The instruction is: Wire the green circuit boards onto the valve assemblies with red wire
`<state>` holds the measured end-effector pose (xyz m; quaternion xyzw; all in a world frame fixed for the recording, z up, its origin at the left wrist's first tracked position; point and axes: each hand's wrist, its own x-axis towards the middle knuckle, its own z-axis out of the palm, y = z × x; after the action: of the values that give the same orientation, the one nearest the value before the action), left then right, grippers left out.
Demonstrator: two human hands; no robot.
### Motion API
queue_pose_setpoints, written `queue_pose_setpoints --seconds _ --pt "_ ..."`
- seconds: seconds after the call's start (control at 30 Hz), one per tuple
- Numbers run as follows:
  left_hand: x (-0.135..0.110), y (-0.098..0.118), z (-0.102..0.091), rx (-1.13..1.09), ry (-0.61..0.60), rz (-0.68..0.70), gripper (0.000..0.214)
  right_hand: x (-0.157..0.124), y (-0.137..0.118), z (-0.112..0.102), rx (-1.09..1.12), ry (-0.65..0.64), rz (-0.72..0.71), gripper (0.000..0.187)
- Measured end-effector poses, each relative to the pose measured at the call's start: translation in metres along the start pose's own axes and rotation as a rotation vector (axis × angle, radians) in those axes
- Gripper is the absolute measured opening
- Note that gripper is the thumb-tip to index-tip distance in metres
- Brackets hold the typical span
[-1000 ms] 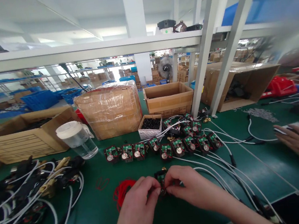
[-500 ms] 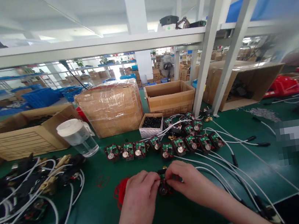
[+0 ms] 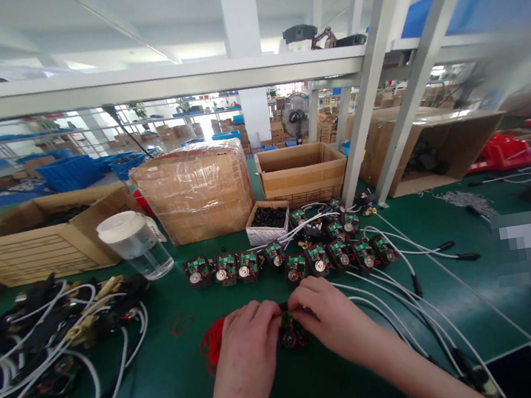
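Note:
A small dark housing with a green circuit board and a round metal part sits on the table between my hands. My left hand is closed, its thumb and fingertips pinching at the housing's upper left edge. From the other side, my right hand pinches at the upper right of the same housing. The fingers hide its top, and any thin wire between them is too small to make out. Red wires lie bundled beside my left hand. Behind stand several similar circuit-board units in a row, with white cables attached.
Tangled units with white cables cover the left side. A plastic water cup, a wrapped carton and a small box of black parts stand behind. Metal shelf posts rise at the right, near a carton on its side.
My right hand has shifted slightly up and left, bringing its fingertips closer to my left hand at the housing's top. The housing stays in about the same place.

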<state>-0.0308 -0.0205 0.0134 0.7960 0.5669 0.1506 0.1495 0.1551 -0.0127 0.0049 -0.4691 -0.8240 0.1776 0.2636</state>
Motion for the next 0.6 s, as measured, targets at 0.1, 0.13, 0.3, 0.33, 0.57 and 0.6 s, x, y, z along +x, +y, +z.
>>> queue_pose_setpoints --seconds 0.1,0.13,0.3,0.33,0.57,0.6 --pt "0.002 0.0 0.001 -0.008 0.005 -0.015 0.018 0.0 -0.001 0.003 -0.182 -0.007 -0.032 0.009" --pt "0.002 0.0 0.001 -0.013 0.009 -0.017 0.017 0.0 -0.001 0.003 -0.229 -0.009 -0.041 0.008" --pt "0.006 -0.001 0.003 -0.021 0.009 -0.033 0.016 -0.002 -0.004 0.006 -0.397 0.017 -0.07 0.01" --pt "0.007 -0.001 0.003 -0.025 0.015 -0.034 0.016 -0.002 -0.005 0.007 -0.417 0.02 -0.073 0.01" --pt "0.01 0.001 0.004 -0.067 0.048 -0.081 0.014 -0.004 -0.005 0.009 -0.441 0.021 -0.069 0.01" --pt "0.011 0.002 0.004 -0.078 0.048 -0.085 0.013 -0.005 -0.005 0.009 -0.438 0.02 -0.062 0.012"
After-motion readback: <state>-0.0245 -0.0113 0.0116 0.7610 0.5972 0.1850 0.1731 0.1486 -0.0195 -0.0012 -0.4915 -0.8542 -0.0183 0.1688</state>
